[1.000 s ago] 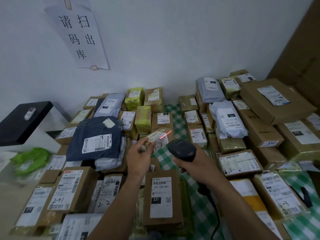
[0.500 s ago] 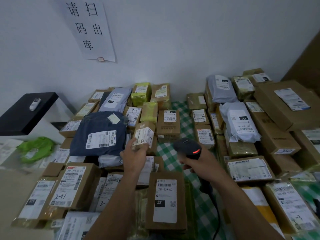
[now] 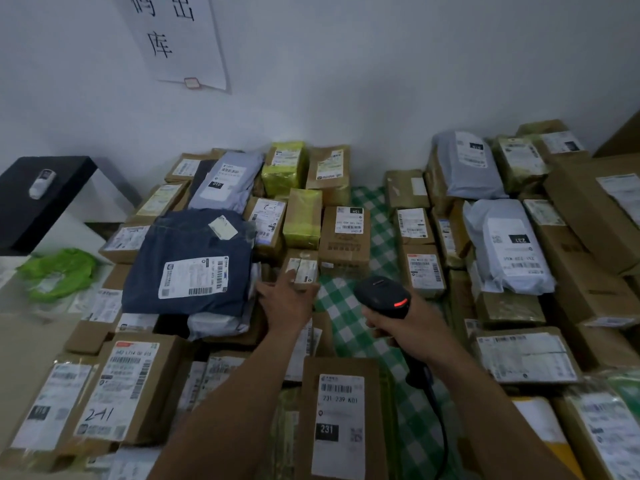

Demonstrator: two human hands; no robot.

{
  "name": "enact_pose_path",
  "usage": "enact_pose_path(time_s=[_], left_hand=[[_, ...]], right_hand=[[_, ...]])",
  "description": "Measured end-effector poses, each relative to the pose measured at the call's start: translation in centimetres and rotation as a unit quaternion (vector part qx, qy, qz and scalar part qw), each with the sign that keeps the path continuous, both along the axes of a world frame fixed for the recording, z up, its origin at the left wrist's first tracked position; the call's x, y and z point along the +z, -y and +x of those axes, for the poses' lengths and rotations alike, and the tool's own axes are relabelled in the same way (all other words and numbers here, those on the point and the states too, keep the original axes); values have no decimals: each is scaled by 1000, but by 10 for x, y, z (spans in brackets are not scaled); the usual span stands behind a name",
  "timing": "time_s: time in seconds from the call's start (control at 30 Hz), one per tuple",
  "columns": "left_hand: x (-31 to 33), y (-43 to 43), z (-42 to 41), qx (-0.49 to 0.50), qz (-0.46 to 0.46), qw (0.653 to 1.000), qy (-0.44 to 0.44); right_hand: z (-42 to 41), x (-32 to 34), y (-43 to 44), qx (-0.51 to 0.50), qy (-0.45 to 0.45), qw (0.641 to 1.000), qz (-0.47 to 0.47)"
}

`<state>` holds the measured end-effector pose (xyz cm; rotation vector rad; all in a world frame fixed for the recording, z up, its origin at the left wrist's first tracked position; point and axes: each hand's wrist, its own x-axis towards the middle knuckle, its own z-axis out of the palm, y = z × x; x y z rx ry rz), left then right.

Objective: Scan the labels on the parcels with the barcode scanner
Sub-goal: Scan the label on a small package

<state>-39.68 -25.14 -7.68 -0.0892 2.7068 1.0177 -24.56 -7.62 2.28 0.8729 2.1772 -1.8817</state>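
The small parcel (image 3: 304,268), which a second ago was held up in the left hand (image 3: 285,303) under the red line of the scanner, is now put back on the pile in the middle of the frame, between the dark blue bag (image 3: 187,265) and the brown box (image 3: 344,237). The fingers (image 3: 289,277) of the left hand are stretched out nearly straight and only touch the near edge of this parcel; nothing is gripped by them any more. The barcode scanner (image 3: 382,294) is held in the right hand (image 3: 403,329), whose fingers are closed around the handle, just right of centre above the green checked cloth (image 3: 346,327) of the table. Its head is pointed at no label, and a red light is seen on its back. From this it is judged that the scan of this parcel is finished. Many other parcels (image 3: 424,268) lie around it, so a next one must probably be chosen and its label brought before the scanner.
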Motion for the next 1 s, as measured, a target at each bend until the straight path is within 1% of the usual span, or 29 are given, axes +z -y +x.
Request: enact_pose_path(time_s=[0.07, 0.17, 0.23, 0.27, 0.4, 0.53, 0.6, 0.63, 0.67, 0.77, 0.87, 1.0], left_hand=[[-5, -6, 2, 8, -19, 1000, -13], [-15, -6, 0, -24, -136, 989, -48], [-16, -8, -3, -53, -179, 982, -27], [-13, -10, -3, -64, -181, 981, -6], [6, -12, -11, -104, -127, 985, 51], [35, -6, 18, -149, -57, 987, 27], [48, -7, 48, -184, 26, 982, 20], [55, -9, 65, -191, 64, 979, 33], [60, -11, 81, -201, 81, 975, 43], [59, -15, 122, -243, 61, 967, 34], [55, -15, 143, -264, 40, 963, 29], [57, -29, 158, -289, 64, 955, -14]], right_hand=[[1, -6, -4, 4, 7, 1000, 9], [2, -13, -6, 4, 10, 1000, 12], [5, -16, -7, -2, 13, 1000, 5], [7, -17, -8, -6, 16, 1000, -2], [21, -20, -9, -30, 21, 999, -20], [43, -13, -9, -46, 7, 998, -36], [58, -9, -8, -71, -5, 997, -34], [66, -8, -8, -86, -9, 996, -32], [73, -6, -8, -99, -14, 994, -32], [94, -1, -6, -130, -26, 991, -38], [110, 3, -6, -163, -19, 986, -45], [137, 7, -5, -184, 16, 982, -35]])
